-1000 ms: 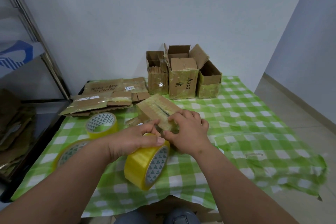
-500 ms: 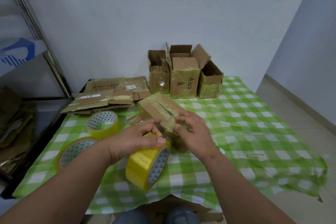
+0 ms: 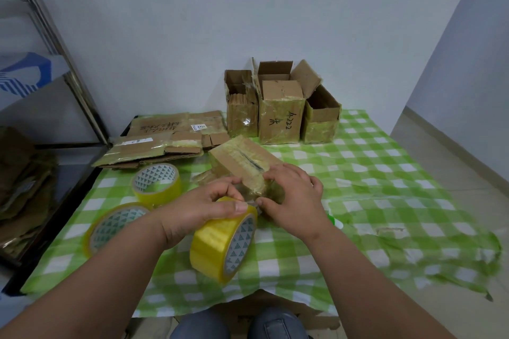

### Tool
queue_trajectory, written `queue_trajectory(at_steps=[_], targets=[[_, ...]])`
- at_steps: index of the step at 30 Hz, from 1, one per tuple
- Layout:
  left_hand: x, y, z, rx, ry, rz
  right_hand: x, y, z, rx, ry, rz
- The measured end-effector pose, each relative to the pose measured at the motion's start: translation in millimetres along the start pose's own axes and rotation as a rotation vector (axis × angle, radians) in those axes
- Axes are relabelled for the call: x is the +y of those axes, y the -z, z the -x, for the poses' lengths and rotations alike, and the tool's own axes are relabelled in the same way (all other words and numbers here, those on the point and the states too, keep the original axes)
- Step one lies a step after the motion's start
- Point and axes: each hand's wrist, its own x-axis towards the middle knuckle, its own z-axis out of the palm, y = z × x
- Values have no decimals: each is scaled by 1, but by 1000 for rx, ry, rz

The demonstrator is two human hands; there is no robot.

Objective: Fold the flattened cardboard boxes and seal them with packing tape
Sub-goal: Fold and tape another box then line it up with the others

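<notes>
- Head view, centre of the frame: the left hand (image 3: pixel 198 209) curls over the top of a yellow tape roll (image 3: pixel 223 239), thumb along its rim, holding it upright on edge just below the box (image 3: pixel 242 165); this likely keeps the strip feeding straight toward the box.
- The right hand (image 3: pixel 292 198) lies on the near end of the box with fingers bent over the edge, seemingly pressing tape down onto the cardboard; whether the thumb pinches the tape end I cannot tell.
- The box sits tilted on the green checked surface (image 3: pixel 385 173), its top seam, a dark slit, facing up; it looks folded, with sealing under way.
- Left of the frame: two spare rolls (image 3: pixel 157 181) lie flat on the surface, near the left hand.
- Upper left: a stack of flat boxes (image 3: pixel 159 140) waits, not yet folded.
- Upper centre, against the wall: three upright boxes (image 3: pixel 281 113) stand with top flaps open, set well apart from the work, probably to keep it free.
</notes>
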Motion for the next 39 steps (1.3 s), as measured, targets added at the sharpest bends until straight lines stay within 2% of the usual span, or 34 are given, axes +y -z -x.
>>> queue_trajectory(at_steps=[2,5,7,8,12,16,19,22,28,32,35,39], targets=[[-2,1,1,13,-1,21,-3,3,7,53,-26,-95],[-6,2,2,40,9,36,-14,4,25,335,-150,-236],[-10,2,3,58,8,39,-25,0,36,386,-225,-353],[-11,1,4,61,4,46,-32,-3,40,332,-273,-407],[-14,-2,8,50,-19,63,-51,-2,43,-63,-496,-482],[-14,-5,13,57,-43,65,-57,10,33,-115,-671,-900],[-15,-7,17,78,-68,54,-62,15,32,-140,-656,-944],[-17,-7,20,98,-73,31,-68,14,31,-101,-604,-826],[-12,-6,27,106,-55,-85,-90,22,35,26,-356,-518],[-3,-8,29,124,-88,-178,-102,35,35,98,-223,-453],[-3,-10,29,173,-107,-118,-104,39,35,112,-228,-466],[-5,-14,33,201,-120,27,-98,47,28,-4,-364,-700]])
